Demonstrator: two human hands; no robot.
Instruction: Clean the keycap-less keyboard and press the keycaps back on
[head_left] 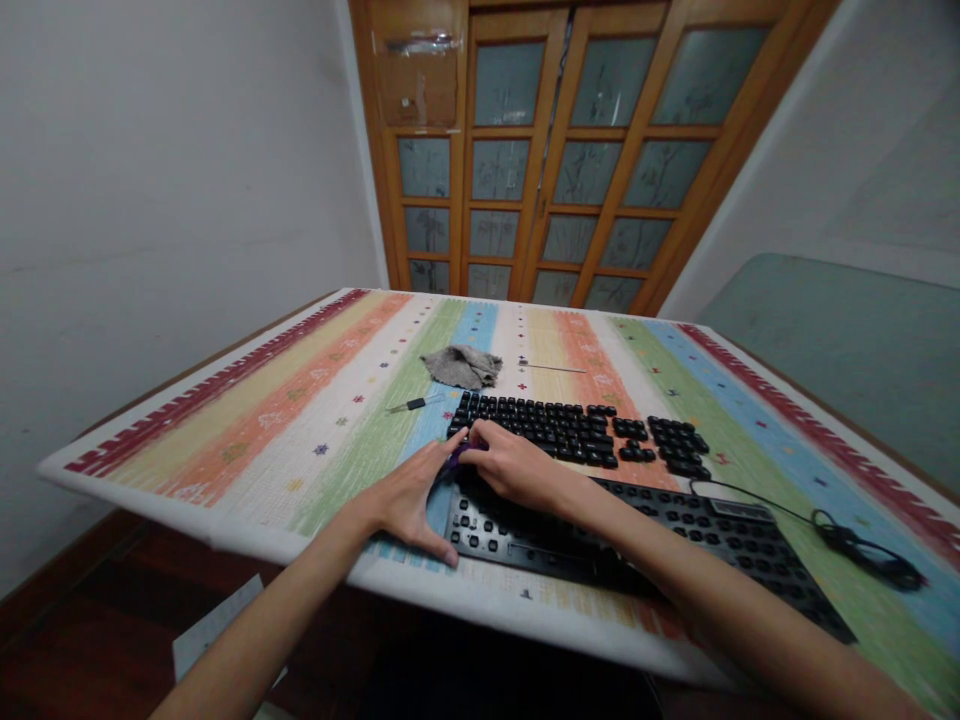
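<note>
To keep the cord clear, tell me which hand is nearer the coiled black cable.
Right. The right hand is left of the coiled black cable, at the keyboard; the left hand is farther left.

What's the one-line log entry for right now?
Left hand: thumb and fingers spread, left end of keyboard; right hand: at purple item; keycaps: laid beyond keyboard

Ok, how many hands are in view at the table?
2. The left hand is spread at the left end of the keyboard; the right hand is just beside it, closed on a partly hidden purple thing.
</note>
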